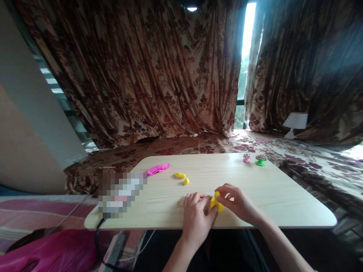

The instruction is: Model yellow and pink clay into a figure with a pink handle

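Observation:
A yellow piece of modelling clay (pixel 217 204) sits on the table near its front edge, between my two hands. My left hand (pixel 198 213) grips its left side, with the thumb along the front and the fingers curled behind. From the right, my right hand (pixel 236 200) pinches the upper part of the same piece between thumb and fingertips. Farther back lie a yellow clay roll (pixel 180 175) and a small yellow lump (pixel 186 181), both apart from my hands. The fingers hide part of the piece being held.
On the pale wooden table (pixel 278 196), a pink clay strip (pixel 158 169) lies at the back left. A pixelated object (pixel 123 196) is at the left. A pink figure (pixel 246 158) and a green figure (pixel 261 160) stand at the back right. Beyond is a white lamp (pixel 295 121).

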Available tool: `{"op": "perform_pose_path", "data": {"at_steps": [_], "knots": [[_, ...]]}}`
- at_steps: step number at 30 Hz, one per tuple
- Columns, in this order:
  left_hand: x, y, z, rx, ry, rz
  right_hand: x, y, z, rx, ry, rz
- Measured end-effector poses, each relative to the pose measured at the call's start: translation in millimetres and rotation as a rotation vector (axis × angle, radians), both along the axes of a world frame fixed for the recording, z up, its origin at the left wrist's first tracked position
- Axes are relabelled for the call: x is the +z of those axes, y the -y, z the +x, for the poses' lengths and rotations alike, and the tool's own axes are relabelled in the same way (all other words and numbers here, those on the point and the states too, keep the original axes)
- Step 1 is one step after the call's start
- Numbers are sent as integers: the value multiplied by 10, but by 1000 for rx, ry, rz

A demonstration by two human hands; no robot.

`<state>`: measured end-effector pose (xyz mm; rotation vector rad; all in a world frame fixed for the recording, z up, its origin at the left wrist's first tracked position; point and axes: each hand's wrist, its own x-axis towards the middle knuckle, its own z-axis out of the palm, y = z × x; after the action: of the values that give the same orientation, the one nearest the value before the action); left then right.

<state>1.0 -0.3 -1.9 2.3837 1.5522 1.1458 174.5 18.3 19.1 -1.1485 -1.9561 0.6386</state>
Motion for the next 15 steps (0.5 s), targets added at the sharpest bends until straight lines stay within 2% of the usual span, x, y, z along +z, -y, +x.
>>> {"op": "perform_pose_path", "data": {"at_steps": [4, 11, 15], "knots": [[3, -7, -1, 3, -3, 3, -40, 33, -49, -51, 2, 0], [22, -11, 8, -20, -13, 9, 55, 70, 27, 21, 20, 9], [24, -4, 3, -25, -11, 3, 26, 47, 14, 27, 1, 14]]}}
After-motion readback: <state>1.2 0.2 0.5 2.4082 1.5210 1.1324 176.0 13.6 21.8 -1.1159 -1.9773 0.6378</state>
